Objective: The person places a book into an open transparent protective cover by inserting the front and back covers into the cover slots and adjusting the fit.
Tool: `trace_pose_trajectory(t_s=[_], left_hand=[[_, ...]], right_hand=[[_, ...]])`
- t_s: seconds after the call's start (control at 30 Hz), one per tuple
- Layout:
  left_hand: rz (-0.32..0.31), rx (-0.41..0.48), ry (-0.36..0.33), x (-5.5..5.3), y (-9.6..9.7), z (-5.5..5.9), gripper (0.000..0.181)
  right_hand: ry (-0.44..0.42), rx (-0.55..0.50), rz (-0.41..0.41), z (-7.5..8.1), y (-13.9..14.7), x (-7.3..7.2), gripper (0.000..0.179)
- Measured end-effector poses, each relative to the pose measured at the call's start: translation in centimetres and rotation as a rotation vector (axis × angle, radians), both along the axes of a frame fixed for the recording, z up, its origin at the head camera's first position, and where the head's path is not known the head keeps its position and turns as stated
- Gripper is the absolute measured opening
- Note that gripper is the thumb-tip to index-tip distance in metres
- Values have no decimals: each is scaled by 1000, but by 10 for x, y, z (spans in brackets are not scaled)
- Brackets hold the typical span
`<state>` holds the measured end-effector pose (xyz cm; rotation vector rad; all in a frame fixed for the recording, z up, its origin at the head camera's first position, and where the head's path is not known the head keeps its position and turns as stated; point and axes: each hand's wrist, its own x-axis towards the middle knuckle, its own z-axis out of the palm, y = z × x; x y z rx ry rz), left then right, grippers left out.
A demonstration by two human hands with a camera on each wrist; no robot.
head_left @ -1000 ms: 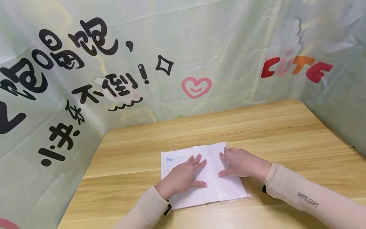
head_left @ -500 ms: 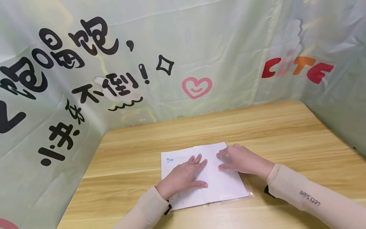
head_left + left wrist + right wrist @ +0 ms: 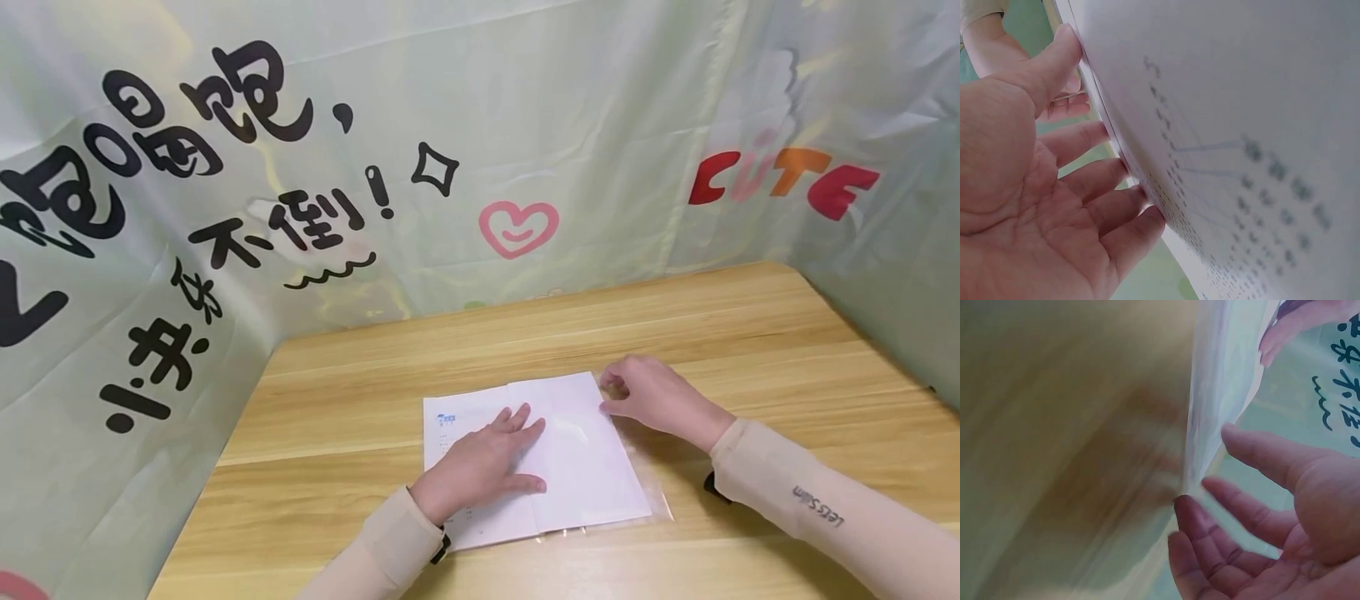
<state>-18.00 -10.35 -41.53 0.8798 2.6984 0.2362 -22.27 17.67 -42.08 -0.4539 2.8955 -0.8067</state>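
A booklet (image 3: 581, 467) lies open on the wooden table, its right-hand page blank white and its left-hand page printed with small text and a blue mark at the top. My left hand (image 3: 483, 467) rests across the middle with fingers spread, covering part of the printed page; lines of print (image 3: 1272, 175) show beside it in the left wrist view. At the booklet's upper right edge is my right hand (image 3: 660, 400), fingers bent. In the right wrist view its thumb and forefinger stand apart beside the page edge. Clear plastic film (image 3: 656, 492) sticks out past the right page.
The wood-grain table (image 3: 360, 467) extends around the booklet on all sides. Behind and beside it hangs a pale green cloth (image 3: 600, 125) with black lettering, a pink heart (image 3: 517, 229) and the word CUTE.
My right hand has slid off the white page to its upper right edge. More of the clear film now shows along the right side. My left hand has stayed in place.
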Motion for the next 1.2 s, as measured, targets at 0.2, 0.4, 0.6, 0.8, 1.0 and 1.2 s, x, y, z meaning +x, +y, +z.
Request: trace_pose_trajectory(t_s=[0.2, 0.4, 0.6, 0.8, 1.0, 1.2], left_hand=[[-1, -5, 0, 0, 1, 1, 84], [-1, -1, 3, 0, -1, 1, 84], [10, 30, -24, -1, -3, -2, 85], [35, 78, -67, -2, -5, -5, 88], [40, 104, -85, -3, -6, -5, 89], [47, 136, -112, -3, -9, -5, 88]], right_hand=[[-56, -37, -28, 2, 8, -2, 43], [-158, -179, -61, 0, 10, -9, 47], [-287, -366, -82, -6, 14, -12, 41], [-393, -466, -26, -6, 12, -2, 31], [-566, -491, 84, -4, 22, 12, 41], [-645, -549, 155, 0, 29, 18, 42]])
